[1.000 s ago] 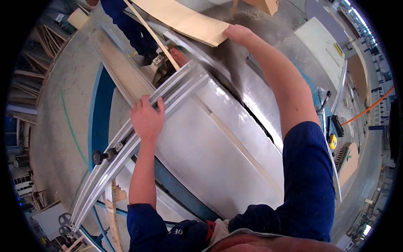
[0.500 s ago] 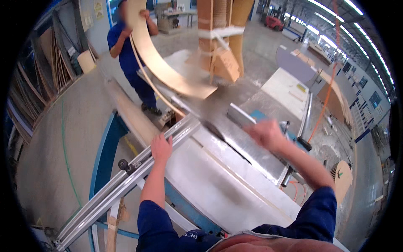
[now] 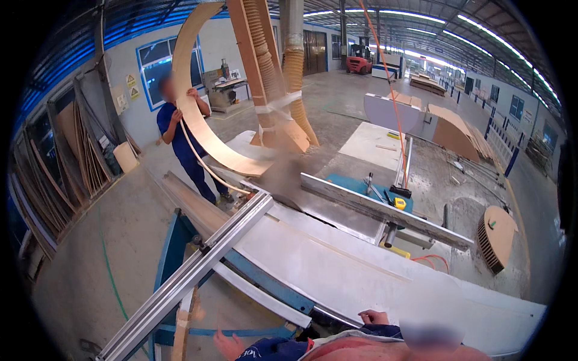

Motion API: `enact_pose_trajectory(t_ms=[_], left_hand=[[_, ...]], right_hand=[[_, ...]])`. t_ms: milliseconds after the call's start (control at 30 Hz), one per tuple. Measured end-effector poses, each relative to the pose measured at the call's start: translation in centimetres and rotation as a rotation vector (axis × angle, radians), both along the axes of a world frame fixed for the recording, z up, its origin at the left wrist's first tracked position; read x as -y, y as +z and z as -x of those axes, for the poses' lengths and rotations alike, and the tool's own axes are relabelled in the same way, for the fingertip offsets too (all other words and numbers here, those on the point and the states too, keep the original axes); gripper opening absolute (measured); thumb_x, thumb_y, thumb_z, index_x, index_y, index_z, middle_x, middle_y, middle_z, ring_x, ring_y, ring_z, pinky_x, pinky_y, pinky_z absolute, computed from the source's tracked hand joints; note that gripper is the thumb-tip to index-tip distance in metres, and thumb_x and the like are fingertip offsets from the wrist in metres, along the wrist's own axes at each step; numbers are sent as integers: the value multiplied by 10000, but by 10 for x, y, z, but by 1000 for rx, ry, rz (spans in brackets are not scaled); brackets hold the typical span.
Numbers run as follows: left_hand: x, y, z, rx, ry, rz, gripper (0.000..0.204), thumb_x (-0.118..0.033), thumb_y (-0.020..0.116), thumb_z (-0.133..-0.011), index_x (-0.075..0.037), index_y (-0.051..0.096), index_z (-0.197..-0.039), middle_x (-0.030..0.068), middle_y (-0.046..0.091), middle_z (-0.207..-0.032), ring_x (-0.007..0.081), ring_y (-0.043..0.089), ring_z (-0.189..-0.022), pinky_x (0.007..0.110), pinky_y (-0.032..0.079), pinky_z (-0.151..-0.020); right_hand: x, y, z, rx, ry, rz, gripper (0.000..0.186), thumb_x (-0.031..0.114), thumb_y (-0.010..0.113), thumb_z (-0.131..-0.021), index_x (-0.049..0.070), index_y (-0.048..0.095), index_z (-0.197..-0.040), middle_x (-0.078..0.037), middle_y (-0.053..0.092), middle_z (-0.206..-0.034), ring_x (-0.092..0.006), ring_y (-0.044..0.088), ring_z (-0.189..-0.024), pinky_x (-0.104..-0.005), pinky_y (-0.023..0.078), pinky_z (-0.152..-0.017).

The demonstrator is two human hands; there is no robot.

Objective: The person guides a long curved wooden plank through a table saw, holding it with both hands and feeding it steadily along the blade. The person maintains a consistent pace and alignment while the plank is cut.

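Observation:
My left hand (image 3: 229, 345) is low at the lower edge, slightly blurred, its fingers apart and nothing seen in it. It is nearest the blue frame of the sliding table saw. Close to my body, my right hand (image 3: 374, 317) is over the near side of the white saw table (image 3: 337, 265), fingers slightly bent, with nothing visible in it. A silver aluminium crosscut fence (image 3: 198, 262) runs diagonally at left. The long rip fence (image 3: 385, 207) lies across the metal top. Dust or blur hides the blade area.
Across the saw, a co-worker (image 3: 180, 135) in blue holds a long curved wooden panel (image 3: 208, 132). Ribbed hoses (image 3: 295, 78) rise behind. A yellow tape measure (image 3: 399, 203) sits beside the rip fence; a curved ribbed wooden piece (image 3: 497, 237) is at right. Boards (image 3: 66, 162) lean at left.
My left hand has let go of the crosscut fence and dropped back toward my body. My right hand has drawn back from the rip fence area. The view has tilted up.

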State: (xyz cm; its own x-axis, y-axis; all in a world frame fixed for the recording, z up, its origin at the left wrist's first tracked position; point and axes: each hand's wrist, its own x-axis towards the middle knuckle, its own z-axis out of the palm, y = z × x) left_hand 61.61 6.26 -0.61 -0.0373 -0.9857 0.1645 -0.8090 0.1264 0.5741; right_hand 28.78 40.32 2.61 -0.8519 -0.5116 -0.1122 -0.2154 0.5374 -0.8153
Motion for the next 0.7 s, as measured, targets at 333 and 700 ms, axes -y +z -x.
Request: enact_pose_trajectory(t_ms=[333, 700], left_hand=[[-24, -139, -53, 235, -53, -614, 395, -370, 596, -927, -38, 611, -1140, 253, 609, -1149, 428, 578, -1101, 515, 461, -955], [-11, -149, -74, 213, -212, -463, 489, -517, 521, -951, -73, 721, -903, 212, 725, -880, 421, 699, -867, 524, 547, -806]], right_hand=[[28, 14, -51, -80, 263, -110, 278, 317, 629, -981, 77, 765, -1014, -182, 691, -733, -242, 670, -641, -376, 519, -625], [144, 18, -112, -167, 555, 89, 228, 203, 600, -989, 72, 741, -1110, -182, 676, -739, -211, 636, -623, -355, 514, -614]])
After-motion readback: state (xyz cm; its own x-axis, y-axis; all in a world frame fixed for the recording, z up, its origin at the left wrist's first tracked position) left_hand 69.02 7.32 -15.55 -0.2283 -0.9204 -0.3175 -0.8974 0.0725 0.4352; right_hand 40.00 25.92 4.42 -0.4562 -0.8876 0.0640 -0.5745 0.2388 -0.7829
